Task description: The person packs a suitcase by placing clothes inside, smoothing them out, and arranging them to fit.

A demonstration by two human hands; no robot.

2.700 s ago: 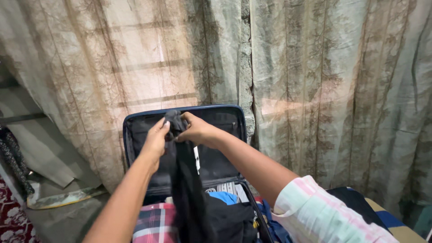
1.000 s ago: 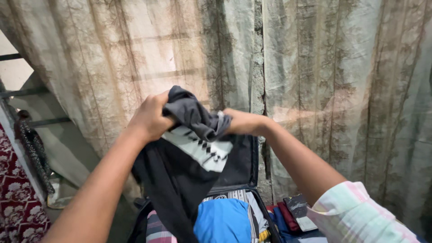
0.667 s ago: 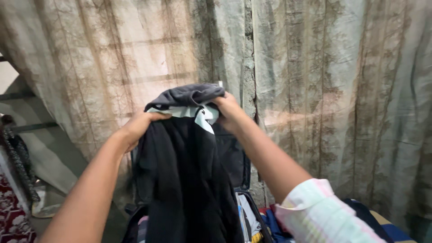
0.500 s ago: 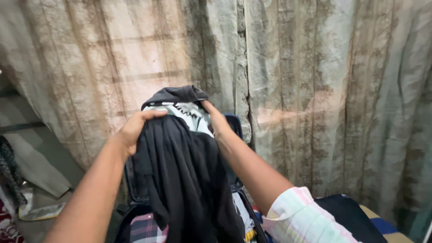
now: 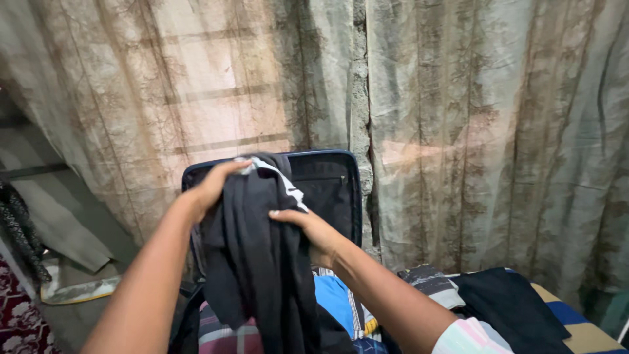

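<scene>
A black garment (image 5: pixel 255 255) with a white printed patch near its top hangs in front of me. My left hand (image 5: pixel 213 183) grips its upper edge and holds it up. My right hand (image 5: pixel 309 229) rests lower on the cloth, fingers against its right side. Behind the garment stands the raised lid of a dark blue suitcase (image 5: pixel 331 183), propped against the curtain. Beneath the garment, the suitcase holds a blue folded piece (image 5: pixel 334 295) and a red plaid cloth (image 5: pixel 223 331).
A sheer patterned curtain (image 5: pixel 458 118) covers the whole wall behind. Dark folded clothes (image 5: pixel 511 305) lie on a striped bed surface at the right. A dark patterned cloth (image 5: pixel 19 229) hangs at the far left above a red rug (image 5: pixel 16 324).
My right hand has let go of the garment's top and slid down its right side. The garment has dropped lower, and the suitcase lid shows again behind it.
</scene>
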